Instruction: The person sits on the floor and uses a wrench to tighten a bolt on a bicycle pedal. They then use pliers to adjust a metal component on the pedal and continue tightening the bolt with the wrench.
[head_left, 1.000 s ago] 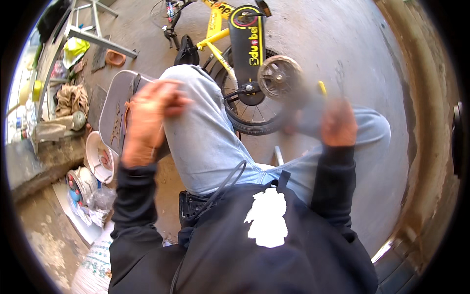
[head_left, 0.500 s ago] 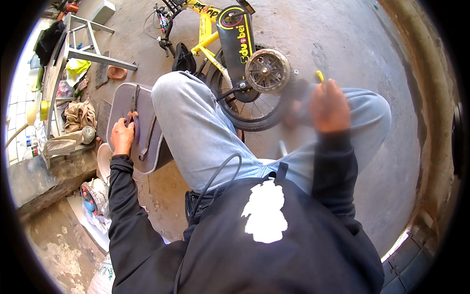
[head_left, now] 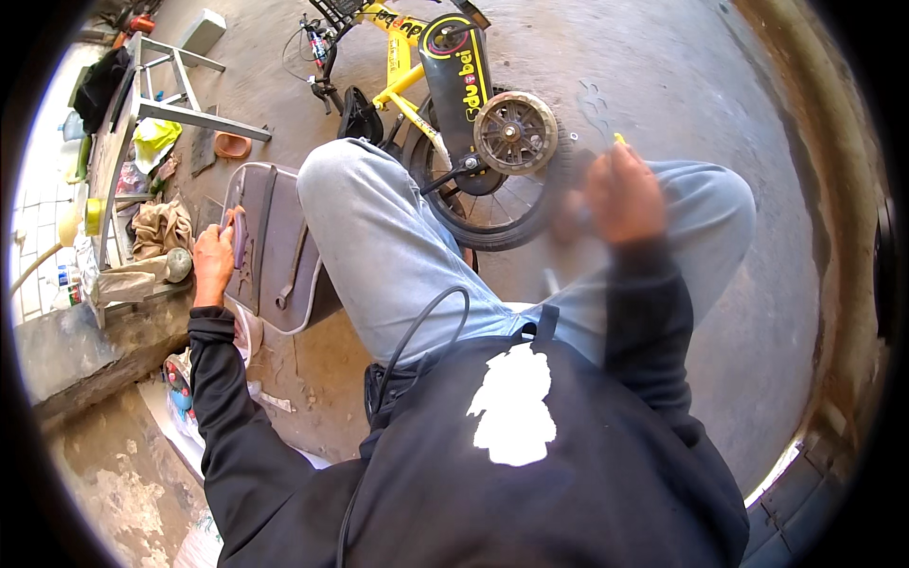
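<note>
My left hand (head_left: 215,257) is at the left edge of a grey case (head_left: 270,204), its fingers closed around a purple-handled tool (head_left: 239,234). Flat metal wrenches (head_left: 295,265) lie on the case beside it. Over my right knee, my right hand (head_left: 625,197) is closed and blurred by motion; the yellow end (head_left: 619,139) of a tool sticks out above the fist, and the rest of it is hidden. A dark smear next to that hand is too blurred to name. In front of me lies a yellow child's bicycle (head_left: 405,71) with a black chain guard (head_left: 454,80) and a small training wheel (head_left: 515,133) beside its tyre (head_left: 492,237).
A grey metal stand (head_left: 189,112) is at the far left, near a brown dish (head_left: 232,145) and a beige cloth (head_left: 161,229). A grey block (head_left: 203,33) lies behind it. A wall (head_left: 805,123) runs along the right side.
My left hand has shifted left, from the middle of the case to its edge, still with the purple-handled tool. My right hand moved slightly left and stays blurred.
</note>
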The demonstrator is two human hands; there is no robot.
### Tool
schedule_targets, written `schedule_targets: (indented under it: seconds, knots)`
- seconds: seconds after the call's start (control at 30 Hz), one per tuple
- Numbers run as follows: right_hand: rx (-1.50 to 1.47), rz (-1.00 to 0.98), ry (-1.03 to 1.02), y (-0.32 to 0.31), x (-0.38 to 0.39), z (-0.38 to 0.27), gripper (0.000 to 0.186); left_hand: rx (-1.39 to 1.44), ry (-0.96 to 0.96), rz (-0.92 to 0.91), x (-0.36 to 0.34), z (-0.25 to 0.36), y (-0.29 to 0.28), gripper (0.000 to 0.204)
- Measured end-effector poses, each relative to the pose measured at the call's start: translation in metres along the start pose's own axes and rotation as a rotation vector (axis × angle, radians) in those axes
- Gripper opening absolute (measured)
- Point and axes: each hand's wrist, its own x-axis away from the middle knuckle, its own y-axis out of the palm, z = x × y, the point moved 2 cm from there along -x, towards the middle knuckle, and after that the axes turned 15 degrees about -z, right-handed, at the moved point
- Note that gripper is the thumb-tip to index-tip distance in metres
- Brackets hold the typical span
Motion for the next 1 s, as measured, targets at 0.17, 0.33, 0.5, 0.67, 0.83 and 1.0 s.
schedule_targets:
  seconds: [0.17,0.33,0.5,0.67,0.83,1.0]
  knots:
    - [-0.074,-0.050,0.037,0.006,0.003,0.005,0.013,1.108,0.091,-0.157,0.039,0.065,-0.031,0.025]
    - [0.152,-0.091,0.058,0.011,0.007,0.015,0.008,1.482,0.358,-0.346,0.084,0.193,-0.015,0.033]
    - [0.356,-0.021,0.115,0.023,0.013,0.030,0.008,1.647,0.382,-0.553,0.123,0.275,0.015,0.032]
    - [0.109,0.016,0.204,0.036,0.027,0.030,0.013,1.677,0.382,-0.688,0.137,0.318,0.040,0.026]
    - [0.135,-0.072,0.243,0.036,0.037,0.032,0.024,1.579,0.457,-0.715,0.135,0.336,0.051,0.020]
    - [0.145,-0.074,0.270,0.043,0.053,0.030,0.016,1.548,0.555,-0.758,0.133,0.349,0.039,0.021]
